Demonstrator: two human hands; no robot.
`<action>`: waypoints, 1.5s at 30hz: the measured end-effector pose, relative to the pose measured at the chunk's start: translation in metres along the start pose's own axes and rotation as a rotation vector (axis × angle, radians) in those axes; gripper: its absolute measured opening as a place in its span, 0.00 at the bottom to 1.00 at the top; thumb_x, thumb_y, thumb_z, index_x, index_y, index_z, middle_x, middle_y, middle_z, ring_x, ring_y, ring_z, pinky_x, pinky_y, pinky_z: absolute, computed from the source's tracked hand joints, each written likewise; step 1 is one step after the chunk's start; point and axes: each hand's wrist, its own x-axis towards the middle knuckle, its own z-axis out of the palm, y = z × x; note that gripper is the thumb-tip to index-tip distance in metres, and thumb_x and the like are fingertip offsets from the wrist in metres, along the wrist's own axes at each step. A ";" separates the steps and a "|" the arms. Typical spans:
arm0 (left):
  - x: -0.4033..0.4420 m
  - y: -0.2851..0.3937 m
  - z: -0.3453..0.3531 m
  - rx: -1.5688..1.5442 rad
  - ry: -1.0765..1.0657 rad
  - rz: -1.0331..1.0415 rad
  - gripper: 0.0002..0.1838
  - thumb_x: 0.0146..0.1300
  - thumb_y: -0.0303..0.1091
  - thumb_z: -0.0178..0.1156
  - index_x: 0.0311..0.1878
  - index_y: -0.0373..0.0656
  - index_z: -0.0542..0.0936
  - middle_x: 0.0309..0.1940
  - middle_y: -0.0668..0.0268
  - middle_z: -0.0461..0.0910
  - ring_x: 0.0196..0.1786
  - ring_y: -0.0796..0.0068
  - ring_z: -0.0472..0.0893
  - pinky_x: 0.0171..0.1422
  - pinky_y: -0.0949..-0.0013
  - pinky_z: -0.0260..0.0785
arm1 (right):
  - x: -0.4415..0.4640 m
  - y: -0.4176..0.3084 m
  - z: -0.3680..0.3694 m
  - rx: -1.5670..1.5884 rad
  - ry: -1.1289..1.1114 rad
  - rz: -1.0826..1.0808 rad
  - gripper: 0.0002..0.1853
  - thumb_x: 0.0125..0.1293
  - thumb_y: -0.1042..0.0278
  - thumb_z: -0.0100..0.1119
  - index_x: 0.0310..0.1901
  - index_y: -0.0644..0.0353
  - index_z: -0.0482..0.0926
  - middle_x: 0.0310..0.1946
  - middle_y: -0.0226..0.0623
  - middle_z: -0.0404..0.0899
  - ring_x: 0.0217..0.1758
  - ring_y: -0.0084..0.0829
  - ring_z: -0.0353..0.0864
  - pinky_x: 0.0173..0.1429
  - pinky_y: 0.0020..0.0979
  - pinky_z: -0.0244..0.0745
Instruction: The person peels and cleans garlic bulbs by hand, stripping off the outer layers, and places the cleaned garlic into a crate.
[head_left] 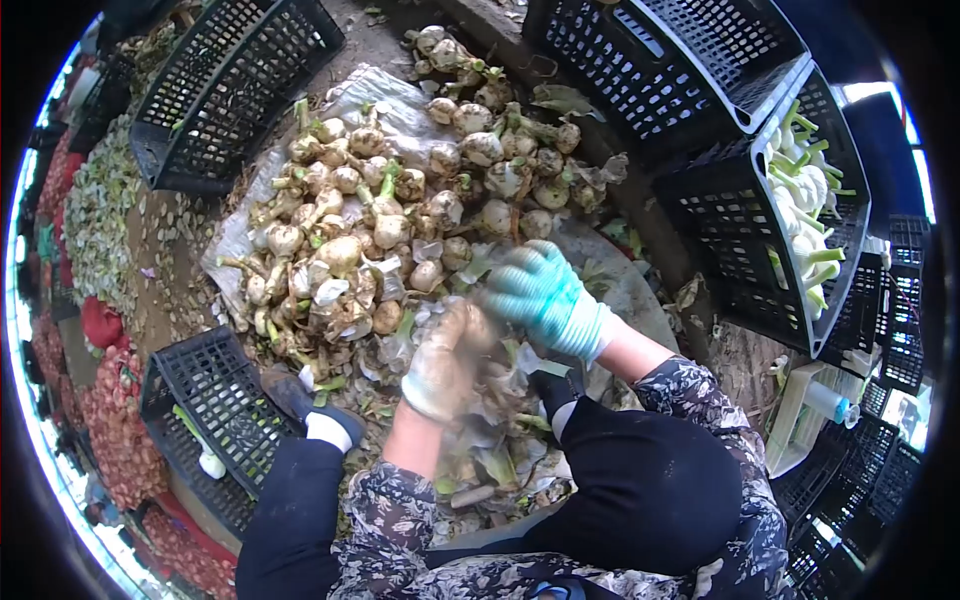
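A heap of dirty, unpeeled bulbs with short stalks lies on a pale sheet in front of me. My left hand, in a soiled whitish glove, is at the near edge of the heap, smeared by motion. Close beside it on the right is my right hand, in a turquoise and white glove, with its fingers curled. Whatever lies between the hands is blurred. Loose peelings cover the ground below them, between my legs.
A black crate of cleaned white bulbs stands at the right. Other black crates stand at upper left, top right and lower left. Filled red net sacks line the far left.
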 end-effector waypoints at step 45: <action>-0.027 0.015 0.015 1.099 0.305 0.977 0.25 0.52 0.34 0.68 0.54 0.38 0.76 0.42 0.56 0.81 0.44 0.70 0.80 0.46 0.69 0.75 | 0.019 -0.032 0.019 1.240 0.260 0.940 0.13 0.52 0.78 0.63 0.41 0.63 0.76 0.30 0.28 0.78 0.33 0.19 0.73 0.36 0.24 0.71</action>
